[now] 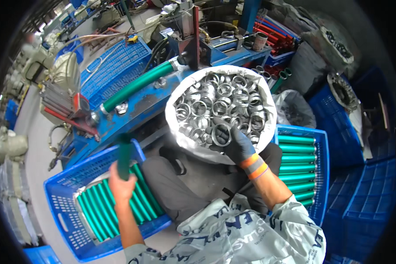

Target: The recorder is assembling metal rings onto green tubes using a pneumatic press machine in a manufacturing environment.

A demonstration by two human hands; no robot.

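My left hand (121,187) is wrapped round the lower end of a dark green tube (124,160), held roughly upright and smeared by motion. It is above the left blue crate (68,220), where several green tubes (103,209) lie side by side. On my right hand (241,147) is a dark glove with a grey and orange cuff. Its fingers grip a shiny metal ring (213,135) over the near right part of a white sack (177,140). Loose metal rings (225,90) fill the sack, which stands in front of my knees.
Beyond the sack runs a blue machine bench (141,103) with another green tube (138,86) clamped lengthwise on it. At right, a second blue crate (321,176) holds green tubes (297,158). Red tubes (275,37) are stacked at the back right. Blue crates (365,189) stand farther right.
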